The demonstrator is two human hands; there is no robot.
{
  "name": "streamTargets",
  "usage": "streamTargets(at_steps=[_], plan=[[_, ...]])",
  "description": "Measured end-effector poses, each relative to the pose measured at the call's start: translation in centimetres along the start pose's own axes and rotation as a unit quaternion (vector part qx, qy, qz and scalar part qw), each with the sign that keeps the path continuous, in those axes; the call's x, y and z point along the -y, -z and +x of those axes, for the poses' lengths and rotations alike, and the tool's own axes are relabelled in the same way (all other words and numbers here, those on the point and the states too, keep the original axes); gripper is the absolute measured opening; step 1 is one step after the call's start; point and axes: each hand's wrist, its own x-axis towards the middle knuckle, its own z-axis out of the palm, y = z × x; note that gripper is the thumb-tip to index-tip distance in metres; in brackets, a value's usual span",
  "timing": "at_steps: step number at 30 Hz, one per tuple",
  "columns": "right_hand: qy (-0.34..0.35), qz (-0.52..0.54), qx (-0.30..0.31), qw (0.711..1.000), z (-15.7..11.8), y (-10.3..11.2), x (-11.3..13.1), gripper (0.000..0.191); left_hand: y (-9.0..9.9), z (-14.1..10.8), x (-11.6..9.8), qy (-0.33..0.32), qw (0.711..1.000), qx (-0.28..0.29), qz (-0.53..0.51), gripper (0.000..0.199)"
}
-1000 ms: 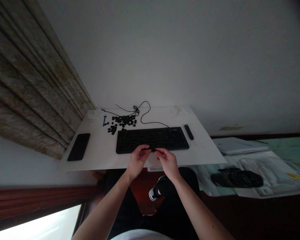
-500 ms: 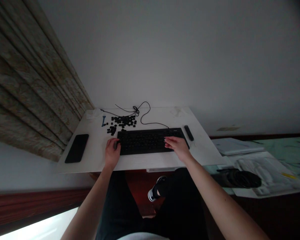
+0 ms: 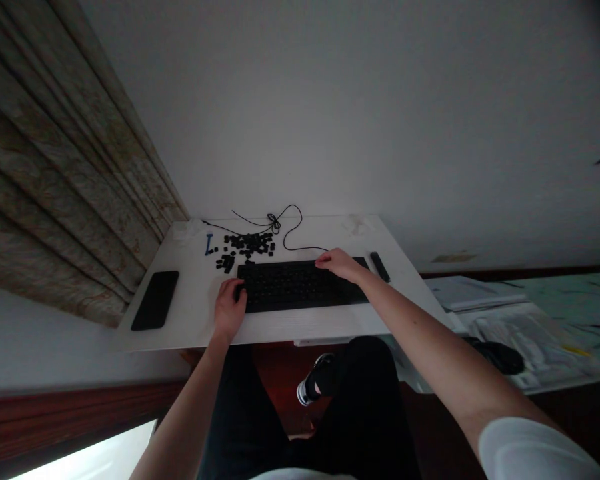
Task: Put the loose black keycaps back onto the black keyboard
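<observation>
Reaching over the black keyboard (image 3: 300, 287), the right hand (image 3: 339, 265) has shifted from the right end toward the middle, its fingers (image 3: 321, 261) now on the far edge, and the right forearm stretches further out, bringing a white sleeve (image 3: 525, 453) into view; the left hand (image 3: 229, 308) stays curled at the keyboard's near left corner; the hands are well apart, both touching the keyboard, though the dim view leaves it unclear whether either grips it; the keyboard lies flat on a white board (image 3: 300, 333); beyond its left end sit a heap of loose black keycaps (image 3: 245, 245) and a small blue tool (image 3: 209, 244); a thin black cable (image 3: 290, 230) loops behind it; a black smartphone (image 3: 155, 300) lies off its left end; a slim black remote (image 3: 380, 267) lies just beside its right end.
</observation>
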Motion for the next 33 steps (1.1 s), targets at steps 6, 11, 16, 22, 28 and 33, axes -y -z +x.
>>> streamTargets(at_steps=[6, 11, 16, 22, 28, 33], plan=[[-0.073, 0.168, 0.032, 0.983, -1.0, -0.1, -0.1, 0.006, -0.1, 0.0, 0.2, -0.008, 1.000, 0.004, 0.013, 0.019], [-0.118, 0.349, 0.025, 0.929, -2.5, -0.4, 0.2, 0.004, -0.1, 0.1, 0.0, -0.006, 1.000, 0.002, 0.011, 0.019], [-0.106, 0.421, -0.029, 0.900, -4.6, -0.5, -1.1, 0.008, 0.0, -0.2, 0.0, -0.038, 0.999, 0.003, 0.039, 0.020], [-0.086, 0.480, -0.081, 0.869, -8.0, -1.9, -2.7, 0.025, -0.2, -0.5, 0.4, -0.087, 0.990, 0.010, 0.114, 0.022], [-0.064, 0.484, -0.093, 0.868, -10.9, -4.1, -2.3, 0.034, -0.4, -0.8, 0.3, -0.121, 0.983, 0.004, 0.141, 0.024], [-0.033, 0.459, -0.095, 0.883, -12.3, -5.3, -1.5, 0.042, -0.6, -1.1, -0.1, -0.146, 0.975, 0.017, 0.164, 0.025]])
